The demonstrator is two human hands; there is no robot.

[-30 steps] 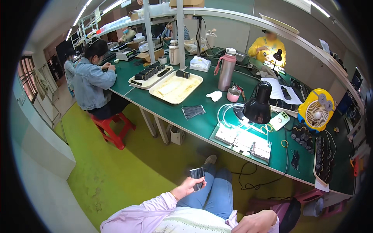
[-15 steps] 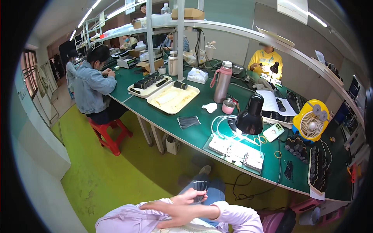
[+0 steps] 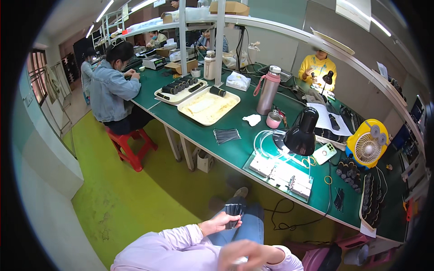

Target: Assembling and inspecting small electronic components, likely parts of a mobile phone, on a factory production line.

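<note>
Head view: a bundle of black strips (image 3: 233, 209) is gripped upright in the left hand (image 3: 221, 221) at six o'clock. The right hand (image 3: 242, 254), lower, is blurred; its grip cannot be told. On the table (image 3: 248, 135), toward three o'clock, a white sheet's (image 3: 323, 116) faint markings cannot be read.

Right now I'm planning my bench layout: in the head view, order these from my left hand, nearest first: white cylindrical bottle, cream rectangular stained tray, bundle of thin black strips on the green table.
1. Bundle of thin black strips: ahead of the left hand.
2. Cream rectangular stained tray: beyond them, slightly left.
3. White cylindrical bottle: farthest, behind the tray.
</note>
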